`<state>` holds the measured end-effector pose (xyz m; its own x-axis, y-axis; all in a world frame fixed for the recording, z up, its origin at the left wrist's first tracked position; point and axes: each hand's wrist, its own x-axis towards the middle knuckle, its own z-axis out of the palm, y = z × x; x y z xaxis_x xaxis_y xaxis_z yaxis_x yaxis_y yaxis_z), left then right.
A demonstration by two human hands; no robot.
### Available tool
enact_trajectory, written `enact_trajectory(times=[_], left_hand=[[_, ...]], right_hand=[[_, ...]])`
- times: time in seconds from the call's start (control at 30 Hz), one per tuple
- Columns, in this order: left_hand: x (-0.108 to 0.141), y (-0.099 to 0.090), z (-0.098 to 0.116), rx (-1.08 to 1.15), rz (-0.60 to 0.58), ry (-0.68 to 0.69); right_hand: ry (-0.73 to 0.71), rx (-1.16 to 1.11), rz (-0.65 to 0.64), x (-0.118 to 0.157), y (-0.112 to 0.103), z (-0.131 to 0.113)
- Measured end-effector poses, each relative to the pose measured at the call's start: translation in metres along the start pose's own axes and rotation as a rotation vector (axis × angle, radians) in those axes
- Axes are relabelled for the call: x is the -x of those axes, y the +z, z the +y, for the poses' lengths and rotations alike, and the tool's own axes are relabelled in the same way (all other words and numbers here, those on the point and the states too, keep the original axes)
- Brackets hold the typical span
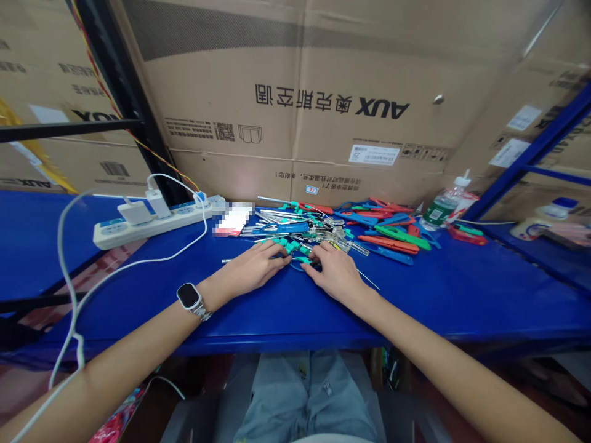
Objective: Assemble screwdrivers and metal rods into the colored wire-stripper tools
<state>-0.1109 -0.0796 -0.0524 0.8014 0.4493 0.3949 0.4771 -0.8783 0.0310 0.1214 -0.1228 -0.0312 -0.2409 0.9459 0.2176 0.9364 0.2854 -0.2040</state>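
Observation:
At the front of a pile of tools, my left hand and my right hand come close together with fingers curled. A small teal plastic piece sits between their fingertips; the right thumb and fingers close on it. The left fingertips pinch at its near end, though what they hold is partly hidden. Behind lie more teal pieces, a blue-handled tool, metal shafts and clear-handled screwdrivers. A thin rod sticks out beyond my right hand.
Red, blue and green flat-handled tools are heaped to the right, beside a plastic bottle. A white power strip with plugged chargers and a looping cable lies left. Cardboard stands behind the blue table.

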Motion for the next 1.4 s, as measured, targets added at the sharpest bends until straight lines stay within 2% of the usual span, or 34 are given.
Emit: enact_trajectory(times=[0.2,0.33,0.43,0.6,0.67,0.77,0.87,1.03,1.13,1.3,1.4], left_hand=[[-0.001,-0.002,0.003,-0.035,-0.015,-0.024],[-0.004,-0.013,0.005,-0.006,0.046,-0.039],[-0.011,-0.023,-0.001,0.008,0.091,-0.041],[-0.039,-0.035,-0.025,-0.031,0.184,-0.166],[-0.045,-0.033,-0.036,0.018,0.258,-0.236],[-0.038,-0.027,-0.052,0.123,0.365,-0.363],[-0.020,-0.023,-0.065,0.179,0.366,-0.430],[-0.006,-0.026,-0.074,0.178,0.349,-0.485],[-0.010,-0.027,-0.070,0.158,0.372,-0.432],[-0.023,-0.027,-0.047,0.252,0.392,-0.310],[-0.036,-0.022,-0.027,0.415,0.362,-0.337]], right_hand=[[0.004,-0.109,0.043,-0.004,0.002,0.005],[-0.026,-0.294,0.041,-0.009,-0.005,0.018],[-0.079,-0.371,0.070,-0.022,-0.015,0.027],[-0.251,-0.185,0.091,-0.067,-0.024,0.020],[-0.340,-0.087,0.047,-0.087,-0.022,0.010],[-0.390,0.028,-0.045,-0.110,-0.015,-0.004],[-0.409,0.076,-0.078,-0.121,-0.009,-0.011],[-0.428,-0.021,-0.044,-0.121,-0.008,-0.005],[-0.407,-0.150,-0.005,-0.114,-0.015,0.004],[-0.371,-0.405,0.028,-0.084,-0.032,0.026],[-0.350,-0.409,0.069,-0.054,-0.040,0.041]])
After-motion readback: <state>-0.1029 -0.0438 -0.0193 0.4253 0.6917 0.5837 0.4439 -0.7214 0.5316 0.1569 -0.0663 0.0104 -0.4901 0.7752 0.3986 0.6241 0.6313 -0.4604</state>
